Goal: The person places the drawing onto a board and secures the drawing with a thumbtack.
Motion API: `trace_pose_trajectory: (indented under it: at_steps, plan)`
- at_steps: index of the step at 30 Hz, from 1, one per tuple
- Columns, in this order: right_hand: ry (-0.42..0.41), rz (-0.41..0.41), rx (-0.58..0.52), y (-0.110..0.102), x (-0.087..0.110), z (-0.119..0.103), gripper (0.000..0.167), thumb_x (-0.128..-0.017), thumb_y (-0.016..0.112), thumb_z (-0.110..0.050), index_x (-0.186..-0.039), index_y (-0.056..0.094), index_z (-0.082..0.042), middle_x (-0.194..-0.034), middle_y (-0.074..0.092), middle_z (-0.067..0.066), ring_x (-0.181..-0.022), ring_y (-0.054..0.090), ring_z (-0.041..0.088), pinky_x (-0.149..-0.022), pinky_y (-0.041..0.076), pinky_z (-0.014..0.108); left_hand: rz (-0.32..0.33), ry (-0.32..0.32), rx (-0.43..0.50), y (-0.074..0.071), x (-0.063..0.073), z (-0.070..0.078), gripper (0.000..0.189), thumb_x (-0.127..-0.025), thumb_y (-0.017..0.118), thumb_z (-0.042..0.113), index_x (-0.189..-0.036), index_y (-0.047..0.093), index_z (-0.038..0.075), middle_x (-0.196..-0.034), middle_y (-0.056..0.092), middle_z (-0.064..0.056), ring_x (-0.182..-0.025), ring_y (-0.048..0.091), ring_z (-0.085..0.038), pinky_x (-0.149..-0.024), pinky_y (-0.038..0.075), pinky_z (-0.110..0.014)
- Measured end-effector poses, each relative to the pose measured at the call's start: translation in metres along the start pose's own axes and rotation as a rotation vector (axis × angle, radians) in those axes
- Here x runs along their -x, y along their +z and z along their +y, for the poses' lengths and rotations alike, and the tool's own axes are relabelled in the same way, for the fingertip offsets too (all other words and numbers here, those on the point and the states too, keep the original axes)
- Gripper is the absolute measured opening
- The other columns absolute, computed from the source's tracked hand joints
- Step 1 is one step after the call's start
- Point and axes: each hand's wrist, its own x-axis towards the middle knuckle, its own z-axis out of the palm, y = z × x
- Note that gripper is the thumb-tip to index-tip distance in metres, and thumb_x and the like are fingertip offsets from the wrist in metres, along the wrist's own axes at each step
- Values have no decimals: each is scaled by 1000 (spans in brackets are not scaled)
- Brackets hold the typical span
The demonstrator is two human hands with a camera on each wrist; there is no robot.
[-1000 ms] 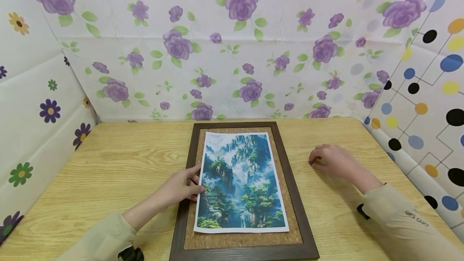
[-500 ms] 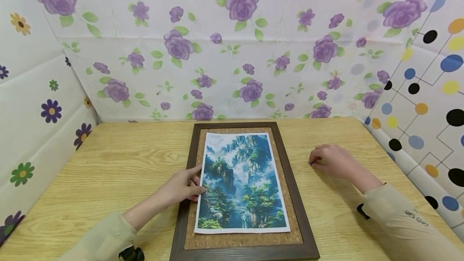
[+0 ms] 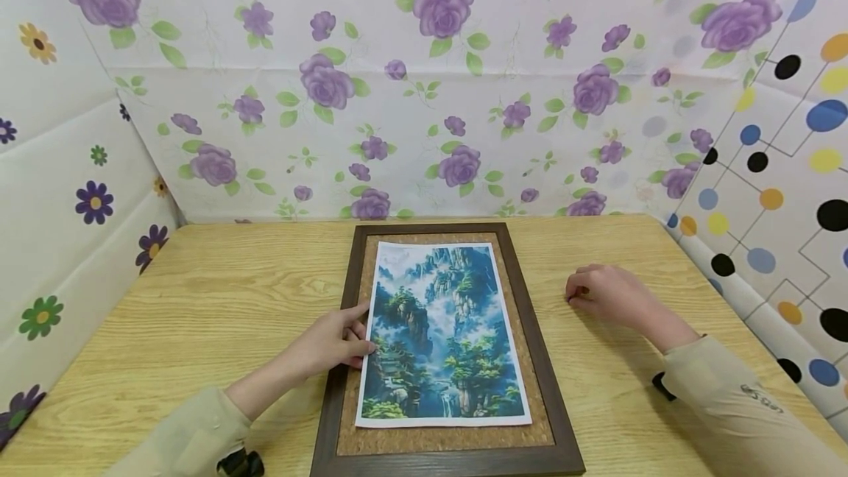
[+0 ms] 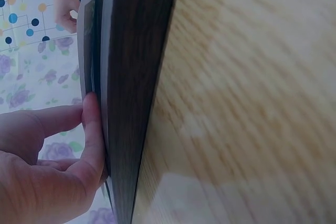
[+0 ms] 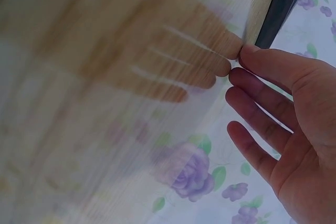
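A printed landscape picture [image 3: 440, 337] on white paper lies over a cork board [image 3: 437, 442] with a dark brown frame [image 3: 530, 461]. My left hand [image 3: 334, 341] is at the picture's left edge, pinching the sheet between thumb and fingers. From the left wrist view, the paper's edge [image 4: 88, 35] stands slightly curled above the frame beside that hand. Right of the board, my right hand [image 3: 606, 297] has its fingertips down at the table. Its thumb and index finger pinch a tiny purple thing, mostly hidden; the other fingers [image 5: 260, 111] are loosely bent.
The light wooden table [image 3: 232, 278] reaches back to a wall covering [image 3: 397, 131] with purple roses. A flowered sheet [image 3: 66, 241] borders the left side, and a dotted one [image 3: 762, 205] the right. Both sleeves [image 3: 735, 403] lie low over the table's near part.
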Motion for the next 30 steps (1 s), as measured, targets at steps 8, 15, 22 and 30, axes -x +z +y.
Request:
trace_pose_trajectory:
  at_steps: [8,15,22,30]
  plan:
    - [-5,-2,-3,-1,0,0,17,-81,80,-12,-81,72,-26,-82,67,-8,-70,63,8,-59,51,25,1,-5,-11,1,2,2,78,-93,65,2,-155,19,-5,-90,57,-11,-76,64,-15,-70,62,-33]
    - [-10,-1,-3,-1,0,0,16,-82,80,-12,-82,72,-26,-83,67,-8,-70,64,8,-60,51,25,-5,0,-5,0,2,1,78,-93,64,2,-156,18,-4,-90,56,-11,-76,64,-15,-70,62,-33]
    - [-10,-2,0,-2,1,0,15,-82,79,-12,-82,72,-26,-83,67,-8,-72,64,9,-61,53,25,-9,9,-7,0,3,1,78,-93,64,3,-156,18,-5,-89,56,-10,-76,64,-16,-70,62,-35]
    - [1,-16,-19,-2,0,0,15,-83,79,-12,-82,72,-25,-83,67,-9,-73,64,9,-61,52,26,-10,6,-5,1,5,2,77,-94,63,3,-155,18,-5,-89,55,-10,-77,65,-16,-71,62,-35]
